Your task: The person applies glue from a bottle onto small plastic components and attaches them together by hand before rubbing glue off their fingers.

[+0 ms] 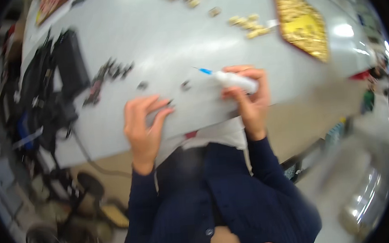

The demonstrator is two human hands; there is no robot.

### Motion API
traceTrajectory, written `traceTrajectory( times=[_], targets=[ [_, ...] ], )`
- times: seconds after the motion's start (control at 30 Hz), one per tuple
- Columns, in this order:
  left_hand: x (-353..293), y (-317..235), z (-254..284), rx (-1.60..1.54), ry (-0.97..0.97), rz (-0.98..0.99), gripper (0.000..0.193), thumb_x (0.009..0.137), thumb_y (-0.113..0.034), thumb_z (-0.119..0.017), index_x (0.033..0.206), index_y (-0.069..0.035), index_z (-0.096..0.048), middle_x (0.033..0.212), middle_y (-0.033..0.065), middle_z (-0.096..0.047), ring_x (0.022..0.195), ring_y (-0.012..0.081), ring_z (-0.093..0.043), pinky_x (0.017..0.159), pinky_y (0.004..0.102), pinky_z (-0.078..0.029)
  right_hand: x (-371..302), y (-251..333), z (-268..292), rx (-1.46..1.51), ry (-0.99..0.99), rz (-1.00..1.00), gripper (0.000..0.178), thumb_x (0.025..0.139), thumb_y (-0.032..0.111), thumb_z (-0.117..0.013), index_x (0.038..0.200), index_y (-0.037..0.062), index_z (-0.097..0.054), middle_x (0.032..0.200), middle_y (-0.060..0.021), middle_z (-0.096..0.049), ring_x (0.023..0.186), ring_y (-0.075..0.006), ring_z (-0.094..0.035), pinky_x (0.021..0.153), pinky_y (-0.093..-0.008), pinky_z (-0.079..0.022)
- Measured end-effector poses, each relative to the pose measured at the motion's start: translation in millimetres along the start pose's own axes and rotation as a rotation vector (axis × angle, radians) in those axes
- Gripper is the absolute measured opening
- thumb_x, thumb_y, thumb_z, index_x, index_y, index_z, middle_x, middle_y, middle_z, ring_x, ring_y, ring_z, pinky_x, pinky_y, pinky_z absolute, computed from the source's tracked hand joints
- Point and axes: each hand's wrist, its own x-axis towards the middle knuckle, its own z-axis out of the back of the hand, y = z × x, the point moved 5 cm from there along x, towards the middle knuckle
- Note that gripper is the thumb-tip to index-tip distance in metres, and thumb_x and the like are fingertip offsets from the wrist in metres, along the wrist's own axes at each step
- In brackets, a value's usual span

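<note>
My right hand [252,95] is wrapped round a white squeeze bottle [234,81] with a blue needle tip [205,71], which points up and to the left above the table. In my left hand [142,123], thumb and forefinger pinch a small dark part [170,102], too blurred to name. Two more small dark metal-looking pieces lie on the grey table just beyond my hands: one piece [143,85] past the left fingers, another piece [185,85] between the hands. The needle tip touches neither of them.
Small dark parts [114,70] lie in a cluster at the left, beside a black device [70,62]. Gold-coloured pieces [251,26] are scattered at the far side, near a tray [304,25] full of them. A cable [88,151] hangs off the near left edge.
</note>
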Motion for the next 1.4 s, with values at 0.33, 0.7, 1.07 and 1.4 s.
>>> traceTrajectory(
  times=[0.33, 0.7, 1.07, 1.4],
  targets=[
    [-11, 1, 10, -0.009, 0.018, -0.048, 0.040, 0.069, 0.005, -0.076, 0.104, 0.000, -0.057, 0.093, 0.0107, -0.060, 0.085, 0.0231, -0.064, 0.079, 0.0322, -0.051, 24, 6, 1, -0.560, 0.053, 0.264, 0.037, 0.078, -0.003, -0.072, 0.109, 0.0004, -0.053, 0.109, -0.0103, -0.063, 0.096, -0.0183, -0.064, 0.090, -0.0313, -0.050],
    [-6, -9, 3, 0.027, 0.004, -0.144, 0.042, 0.069, 0.006, -0.073, 0.106, -0.002, -0.055, 0.094, 0.0115, -0.059, 0.085, 0.0241, -0.062, 0.079, 0.0332, -0.051, 44, 31, 55, -0.703, -0.032, 0.350, 0.035, 0.078, 0.002, -0.072, 0.110, 0.0008, -0.058, 0.112, -0.0118, -0.060, 0.101, -0.0214, -0.060, 0.085, -0.0318, -0.051],
    [-13, 2, 14, -0.057, -0.046, -0.116, 0.047, 0.066, 0.004, -0.076, 0.105, -0.003, -0.053, 0.090, 0.0100, -0.064, 0.087, 0.0280, -0.058, 0.080, 0.0360, -0.048, 91, 28, 58, -1.095, 0.060, 0.554, 0.019, 0.081, 0.003, -0.063, 0.099, 0.0011, -0.060, 0.096, -0.0142, -0.057, 0.091, -0.0307, -0.059, 0.077, -0.0361, -0.049],
    [-15, 1, 14, -0.133, -0.077, -0.105, 0.051, 0.063, 0.006, -0.077, 0.105, -0.004, -0.051, 0.087, 0.0104, -0.064, 0.087, 0.0244, -0.060, 0.082, 0.0347, -0.047, 67, 33, 89, -0.310, -0.150, 0.235, 0.016, 0.088, 0.003, -0.065, 0.101, -0.0040, -0.060, 0.094, -0.0086, -0.064, 0.090, -0.0155, -0.065, 0.081, -0.0273, -0.053]
  ],
)
